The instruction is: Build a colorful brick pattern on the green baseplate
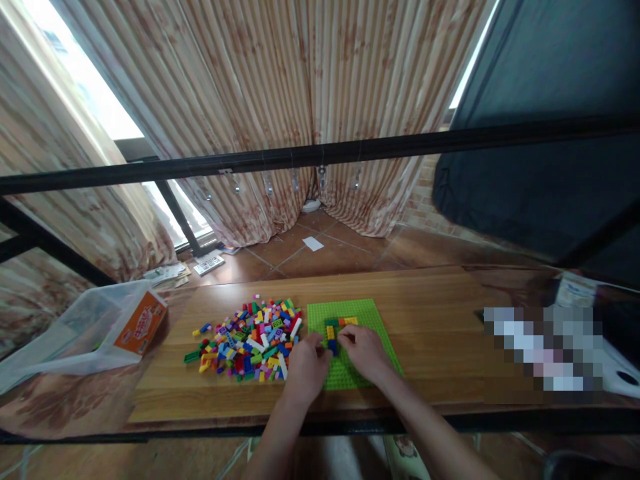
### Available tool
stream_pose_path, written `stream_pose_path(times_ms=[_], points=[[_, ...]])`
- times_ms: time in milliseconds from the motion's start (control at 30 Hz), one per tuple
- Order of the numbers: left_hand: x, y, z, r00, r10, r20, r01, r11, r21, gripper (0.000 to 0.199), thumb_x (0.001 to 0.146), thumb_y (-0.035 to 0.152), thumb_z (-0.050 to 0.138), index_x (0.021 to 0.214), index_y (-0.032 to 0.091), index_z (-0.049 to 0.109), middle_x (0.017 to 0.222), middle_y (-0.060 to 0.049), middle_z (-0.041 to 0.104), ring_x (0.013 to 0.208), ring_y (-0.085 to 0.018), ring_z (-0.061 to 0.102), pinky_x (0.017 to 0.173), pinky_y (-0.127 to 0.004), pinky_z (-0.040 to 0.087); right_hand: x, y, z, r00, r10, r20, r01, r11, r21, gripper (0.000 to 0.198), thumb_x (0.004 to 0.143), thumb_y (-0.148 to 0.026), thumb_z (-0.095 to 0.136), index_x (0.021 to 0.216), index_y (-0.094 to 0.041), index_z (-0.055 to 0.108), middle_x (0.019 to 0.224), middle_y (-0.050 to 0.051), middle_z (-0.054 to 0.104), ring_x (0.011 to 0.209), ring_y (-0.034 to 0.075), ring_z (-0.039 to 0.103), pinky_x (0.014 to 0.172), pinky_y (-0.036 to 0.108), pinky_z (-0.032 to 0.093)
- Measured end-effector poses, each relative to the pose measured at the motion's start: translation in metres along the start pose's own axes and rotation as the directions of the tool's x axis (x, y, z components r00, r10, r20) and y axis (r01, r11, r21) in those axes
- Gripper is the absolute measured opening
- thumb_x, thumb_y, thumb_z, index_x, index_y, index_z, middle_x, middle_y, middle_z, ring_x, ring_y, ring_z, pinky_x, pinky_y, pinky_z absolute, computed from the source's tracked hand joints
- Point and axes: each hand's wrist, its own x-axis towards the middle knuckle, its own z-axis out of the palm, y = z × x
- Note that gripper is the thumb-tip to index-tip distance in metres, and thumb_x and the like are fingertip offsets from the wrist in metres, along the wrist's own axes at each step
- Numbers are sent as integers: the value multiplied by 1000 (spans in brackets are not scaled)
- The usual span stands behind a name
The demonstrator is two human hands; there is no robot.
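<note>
Blue brick (333, 347) sits between left hand (309, 362) and right hand (367, 350).

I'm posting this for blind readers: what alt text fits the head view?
Left hand and right hand work at a bent row of toy bricks on a green baseplate. Left of it, a multicoloured brick heap lies on a wooden tabletop; farther left sits a translucent bin.
</note>
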Motion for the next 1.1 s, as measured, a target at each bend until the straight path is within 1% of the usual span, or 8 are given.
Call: stream_pose_path(times_ms=[100,267,367,567,700,900,1000,1100], points=[[-2,3,2,1000,-4,4,4,999,35,25,74,15,61,99,18,64,82,-3,69,78,-15,64,69,-23,42,3,-1,7,1000,17,-3,-17,1000,-22,20,82,-22,54,76,-18,72,80,5,74,78,18,65,70,27,40],[-3,5,6,999,39,2,-39,994,100,15,75,16,60,88,19,65,81,-2,67,77,-16,62,69,-24,40,11,2,12,998,58,2,-57,997,-53,21,80,-24,55,75,-19,74,80,6,74,78,19,66,69,28,41],[-4,7,9,999,36,-5,-35,992,122,12,76,17,59,87,18,66,84,-4,67,79,-17,62,71,-25,40,15,4,12,998,67,14,-66,996,-64,20,78,-24,56,72,-20,75,78,6,74,77,19,67,68,27,42],[-8,11,12,1000,16,0,-16,989,145,22,81,18,56,100,17,65,95,-7,67,86,-19,63,76,-27,43,18,4,10,997,72,40,-70,995,-64,20,75,-22,55,69,-21,75,76,5,75,75,18,67,67,27,41],[-13,16,15,999,8,33,-15,976,218,23,87,19,47,103,17,64,100,-8,66,89,-20,63,76,-28,45,19,5,10,996,71,48,-68,996,-56,20,76,-22,56,68,-20,75,75,5,75,74,18,67,66,27,41],[-15,25,20,993,-11,116,-42,891,452,37,90,10,38,122,11,57,104,-13,65,97,-23,63,79,-30,49,20,9,14,996,71,58,-68,997,-46,20,76,-21,56,66,-19,74,72,6,74,72,19,67,65,27,41],[-15,24,27,996,7,92,-56,841,539,39,89,6,38,124,10,56,100,-13,65,94,-23,64,77,-30,52,20,10,15,996,68,64,-65,997,-42,20,75,-20,55,65,-18,73,71,6,73,69,18,66,63,27,41],[-15,19,36,994,103,32,-101,795,598,37,88,5,43,120,9,59,92,-12,65,87,-21,64,73,-27,52,20,10,15,996,57,71,-55,998,-35,21,75,-20,55,64,-19,72,69,5,73,67,17,65,63,26,41]])
